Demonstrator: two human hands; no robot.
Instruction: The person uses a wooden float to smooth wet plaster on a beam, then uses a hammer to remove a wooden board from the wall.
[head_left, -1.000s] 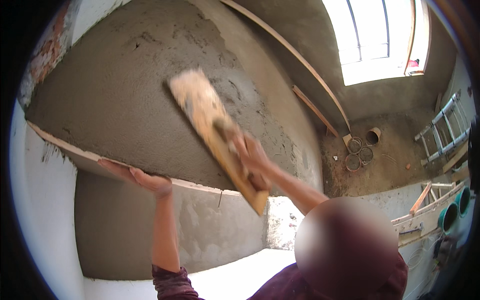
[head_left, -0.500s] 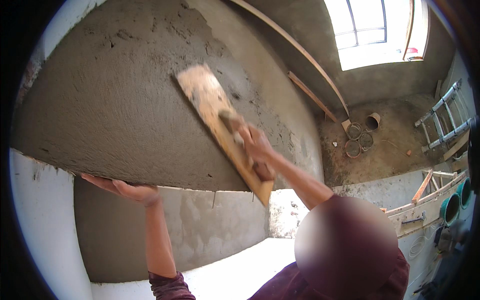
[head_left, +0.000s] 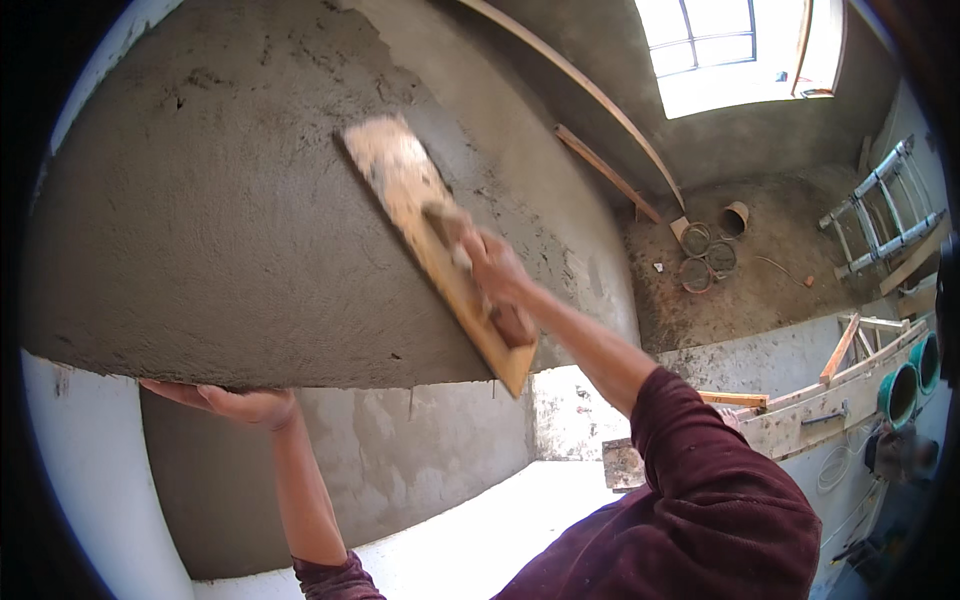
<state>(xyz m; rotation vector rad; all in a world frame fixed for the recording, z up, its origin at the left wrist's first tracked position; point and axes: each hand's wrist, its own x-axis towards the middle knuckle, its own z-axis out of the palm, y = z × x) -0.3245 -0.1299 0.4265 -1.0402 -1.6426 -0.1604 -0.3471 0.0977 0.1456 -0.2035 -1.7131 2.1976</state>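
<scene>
A long wooden plastering float (head_left: 410,220), smeared with mortar, lies slanted across the wet grey plaster (head_left: 220,230). My right hand (head_left: 492,265) is closed around its handle, and the float's lower tip reaches the plaster's bottom edge. My left hand (head_left: 235,402) is stretched out, fingers extended to the left, pressed up under that bottom edge. The plaster is mostly smooth on the left, with rough pits near its top and right of the float.
Several buckets (head_left: 735,218) stand on the dirt floor at the far right, near a metal ladder (head_left: 880,215). A wooden plank (head_left: 607,172) leans by the window (head_left: 700,45). Green buckets (head_left: 900,393) sit beside a wooden board (head_left: 790,425) at the right.
The float and my right hand have shifted slightly up and left in view. My left hand stays under the plaster's edge, now a little lower and further left in the picture.
</scene>
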